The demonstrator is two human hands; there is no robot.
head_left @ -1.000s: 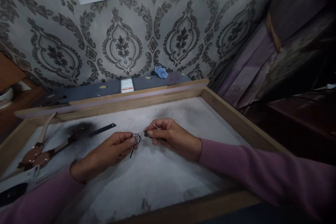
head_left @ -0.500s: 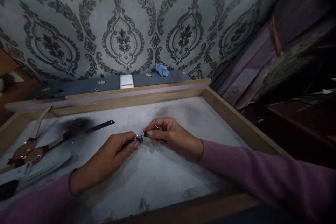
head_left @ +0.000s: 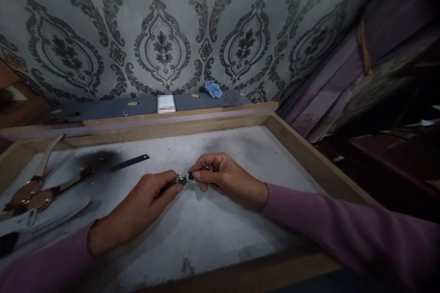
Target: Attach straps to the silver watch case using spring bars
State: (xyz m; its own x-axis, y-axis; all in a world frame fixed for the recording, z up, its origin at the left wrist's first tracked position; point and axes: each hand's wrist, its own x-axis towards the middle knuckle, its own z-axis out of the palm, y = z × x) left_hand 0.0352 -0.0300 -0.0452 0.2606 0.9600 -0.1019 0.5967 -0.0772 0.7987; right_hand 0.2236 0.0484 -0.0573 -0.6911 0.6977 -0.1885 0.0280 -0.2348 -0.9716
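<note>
Between the thumb and fingers of my left hand (head_left: 142,206) is a small silver watch case (head_left: 179,179), held over the middle of the white tray floor. My right hand (head_left: 223,176) faces it from the right, its thumb and forefinger pinching a small black piece (head_left: 191,176) close beside the case. Whether the two touch, I cannot tell. A thin metal tool (head_left: 206,166) also sticks out from among the right fingers; its lower part is hidden by them.
At the left lie two brown watches (head_left: 41,199) with pale straps, and a white strap (head_left: 58,220). Behind my left hand rests a dark flat blade (head_left: 130,162). A wooden rim (head_left: 192,123) borders the tray; a blue cloth (head_left: 213,89) and a small box (head_left: 166,104) stand beyond it.
The view has shifted slightly, and the left-hand watches appear a little farther left. Both hands keep nearly the same hold; the watch case seems turned very slightly.
</note>
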